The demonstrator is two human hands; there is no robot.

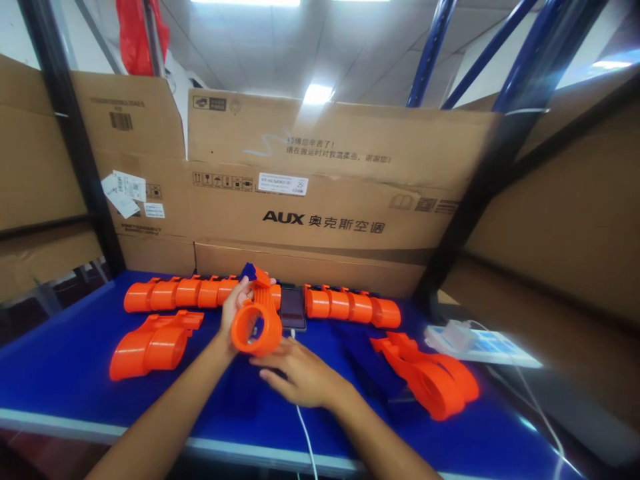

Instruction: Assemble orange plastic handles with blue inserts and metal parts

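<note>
My left hand (234, 310) is closed around what looks like an orange plastic tape dispenser (274, 323), held above the blue table with its round ring towards me. A dark blue piece (249, 271) shows at its upper end. My right hand (305, 373) is just below and right of the ring, palm down, fingers stretched out and apart. Its fingertips are close to the ring's lower edge; whether they touch it I cannot tell. Two joined-looking orange dispensers (150, 347) lie to the left, and more orange pieces (435, 380) lie to the right.
Rows of orange dispensers stand along the back, left (187, 293) and right (345, 305). Between them lies a dark phone (293, 308) with a white cable (306, 433). A white charger (457, 335) rests at the right. Cardboard (320, 250) walls the back; dark posts (453, 233) flank the table.
</note>
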